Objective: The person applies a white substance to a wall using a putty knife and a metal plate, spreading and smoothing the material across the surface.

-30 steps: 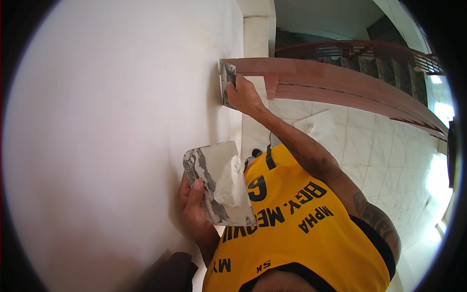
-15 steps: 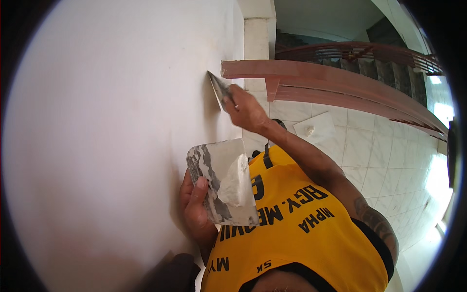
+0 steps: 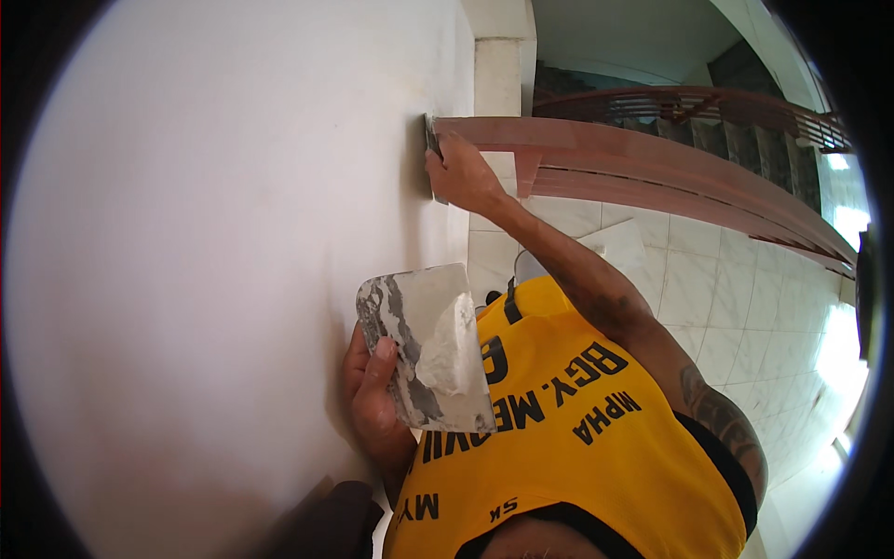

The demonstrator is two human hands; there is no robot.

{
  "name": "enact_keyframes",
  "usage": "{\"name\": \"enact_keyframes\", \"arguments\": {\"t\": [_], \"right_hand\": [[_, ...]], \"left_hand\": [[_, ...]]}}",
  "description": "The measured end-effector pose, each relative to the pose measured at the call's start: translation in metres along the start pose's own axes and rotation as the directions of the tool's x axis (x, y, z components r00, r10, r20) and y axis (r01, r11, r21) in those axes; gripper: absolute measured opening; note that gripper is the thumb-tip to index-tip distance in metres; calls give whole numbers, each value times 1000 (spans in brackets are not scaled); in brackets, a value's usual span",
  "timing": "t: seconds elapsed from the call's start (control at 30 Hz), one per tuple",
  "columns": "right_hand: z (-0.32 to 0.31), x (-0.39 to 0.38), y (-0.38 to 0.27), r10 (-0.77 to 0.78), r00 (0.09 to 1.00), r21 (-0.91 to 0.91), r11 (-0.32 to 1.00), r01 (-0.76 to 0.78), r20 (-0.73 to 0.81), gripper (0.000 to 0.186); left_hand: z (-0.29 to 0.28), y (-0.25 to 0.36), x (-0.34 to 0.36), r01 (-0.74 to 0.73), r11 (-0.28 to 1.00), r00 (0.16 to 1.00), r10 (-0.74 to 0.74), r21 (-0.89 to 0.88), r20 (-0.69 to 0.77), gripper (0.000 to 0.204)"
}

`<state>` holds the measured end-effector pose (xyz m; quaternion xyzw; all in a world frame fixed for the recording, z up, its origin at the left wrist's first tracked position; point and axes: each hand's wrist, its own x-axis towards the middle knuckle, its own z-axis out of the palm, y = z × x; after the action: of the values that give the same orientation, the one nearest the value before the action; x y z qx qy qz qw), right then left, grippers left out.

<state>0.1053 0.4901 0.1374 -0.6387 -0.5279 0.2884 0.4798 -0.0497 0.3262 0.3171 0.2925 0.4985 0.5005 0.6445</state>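
Note:
My left hand (image 3: pixel 374 391) grips a flat grey plaster board (image 3: pixel 419 298) by its left edge, the thumb lying on its face. A mound of white putty (image 3: pixel 449 349) sits on the board's right half, and grey smears run down its left side. Farther off, my right hand (image 3: pixel 466 172) is closed round a putty knife (image 3: pixel 432 154), whose handle is hidden in the fingers. The knife's blade stands edge-on at the white wall (image 3: pixel 233 205), close to the end of the reddish-brown railing.
A reddish-brown railing (image 3: pixel 633 154) curves from the wall to the right, just beyond my right hand. Dark stairs (image 3: pixel 745 149) lie behind it. Pale tiles (image 3: pixel 689 279) cover the floor, with a white sheet (image 3: pixel 619 244) lying on them.
My right hand has moved up and slightly to the right with the putty knife, which has turned from slanted to nearly upright along the wall. My left hand and the board stay in place.

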Motion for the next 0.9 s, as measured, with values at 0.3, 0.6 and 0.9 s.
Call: {"name": "enact_keyframes", "arguments": {"t": [0.3, 0.6, 0.9], "right_hand": [[-8, -78, -19, -330, 941, 194, 931, 311, 78, 39], [7, -60, 86, -245, 963, 194, 945, 263, -113, 37], [58, -47, 81, -225, 956, 131, 959, 251, -187, 59]], "left_hand": [[-7, -1, 8, 8, 1000, 998, -9, 23, 60, 43], [-9, -1, 10, -4, 997, 993, -5, 71, 117, 46], [-4, 2, 7, -6, 995, 998, 0, 102, 65, 43]]}}
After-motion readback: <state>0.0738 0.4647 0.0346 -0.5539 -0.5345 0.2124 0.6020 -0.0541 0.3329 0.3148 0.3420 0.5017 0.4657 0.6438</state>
